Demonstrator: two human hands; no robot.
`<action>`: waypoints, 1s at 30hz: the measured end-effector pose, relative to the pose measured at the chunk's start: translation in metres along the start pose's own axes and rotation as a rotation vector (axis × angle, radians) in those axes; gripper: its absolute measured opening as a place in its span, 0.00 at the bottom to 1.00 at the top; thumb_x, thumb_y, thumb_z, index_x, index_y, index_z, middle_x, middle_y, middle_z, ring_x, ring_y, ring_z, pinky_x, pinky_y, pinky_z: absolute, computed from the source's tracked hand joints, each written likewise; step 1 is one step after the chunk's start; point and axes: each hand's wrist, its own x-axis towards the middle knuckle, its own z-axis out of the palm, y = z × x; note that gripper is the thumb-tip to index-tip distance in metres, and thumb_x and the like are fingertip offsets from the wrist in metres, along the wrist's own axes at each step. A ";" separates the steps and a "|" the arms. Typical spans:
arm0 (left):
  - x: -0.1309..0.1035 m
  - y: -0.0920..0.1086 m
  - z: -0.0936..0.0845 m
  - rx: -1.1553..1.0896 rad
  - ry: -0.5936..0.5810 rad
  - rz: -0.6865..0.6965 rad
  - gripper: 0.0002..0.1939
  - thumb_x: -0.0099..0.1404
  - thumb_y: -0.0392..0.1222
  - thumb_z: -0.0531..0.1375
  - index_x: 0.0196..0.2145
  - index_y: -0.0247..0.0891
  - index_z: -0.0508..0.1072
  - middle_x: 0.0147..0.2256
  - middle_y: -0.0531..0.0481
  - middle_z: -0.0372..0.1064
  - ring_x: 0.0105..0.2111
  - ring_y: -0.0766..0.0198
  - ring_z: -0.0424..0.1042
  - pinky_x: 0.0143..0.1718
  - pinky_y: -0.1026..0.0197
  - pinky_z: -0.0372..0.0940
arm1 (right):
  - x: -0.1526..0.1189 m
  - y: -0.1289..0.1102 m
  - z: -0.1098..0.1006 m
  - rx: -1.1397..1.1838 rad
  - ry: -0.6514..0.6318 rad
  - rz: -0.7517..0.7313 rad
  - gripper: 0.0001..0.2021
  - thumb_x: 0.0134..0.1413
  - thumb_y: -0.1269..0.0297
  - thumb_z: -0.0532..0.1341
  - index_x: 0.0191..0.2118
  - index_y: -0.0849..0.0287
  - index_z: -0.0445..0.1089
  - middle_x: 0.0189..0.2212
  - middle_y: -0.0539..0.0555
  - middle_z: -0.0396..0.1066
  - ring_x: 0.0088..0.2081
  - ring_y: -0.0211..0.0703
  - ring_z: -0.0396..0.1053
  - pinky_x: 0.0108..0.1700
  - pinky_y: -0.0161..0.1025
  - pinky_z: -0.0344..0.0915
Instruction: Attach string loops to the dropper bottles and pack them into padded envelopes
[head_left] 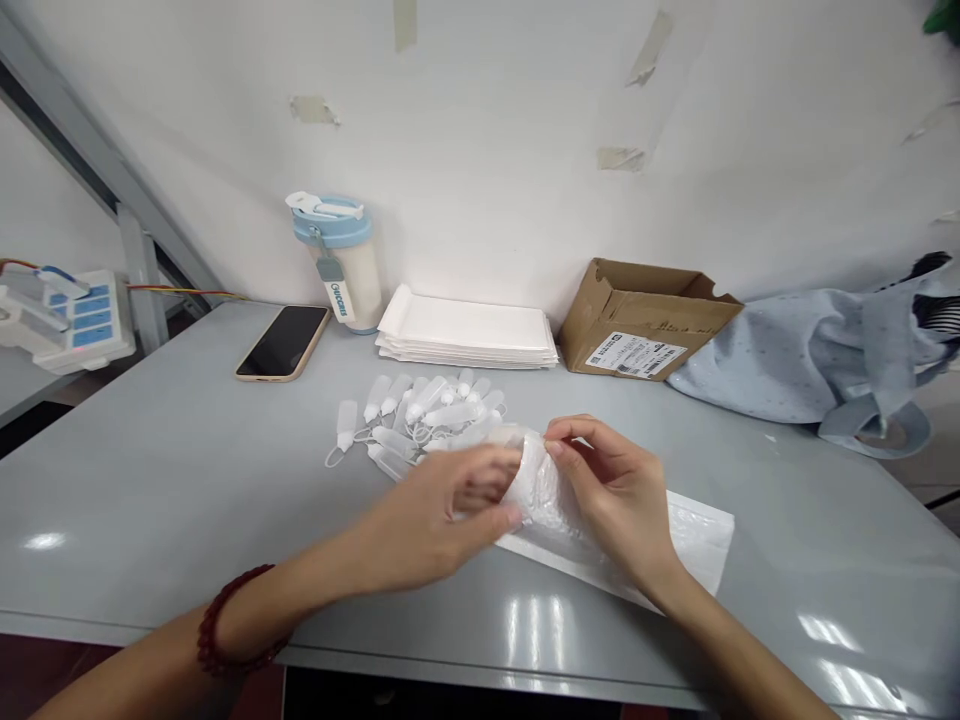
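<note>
A clear, crinkled plastic bag (546,490) is raised between the hands, its mouth facing left. My right hand (619,495) is closed, pinching the upper edge of that bag between thumb and fingertips. At the bag's mouth is my left hand (450,515), its curled fingers smeared by motion; whether anything is in them cannot be made out. Beneath both hands a white padded envelope (697,540) lies flat on the table. Just beyond the left hand spreads a pile of small translucent squeeze bottles (427,400) with white caps and loops, partly hidden by that hand.
A stack of white envelopes (469,325) lies by the wall, between a blue-lidded tumbler (349,265) and an open cardboard box (645,325). On the left rests a phone (283,343). A light blue cloth bag (802,350) occupies the right back of the grey table (187,480).
</note>
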 end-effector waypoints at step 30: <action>0.002 -0.016 0.002 0.334 0.200 0.266 0.22 0.63 0.50 0.58 0.51 0.34 0.65 0.51 0.39 0.65 0.50 0.54 0.66 0.47 0.52 0.68 | -0.010 0.018 0.003 -0.968 -0.105 -0.950 0.15 0.59 0.80 0.49 0.46 0.70 0.69 0.46 0.68 0.72 0.50 0.57 0.69 0.43 0.50 0.67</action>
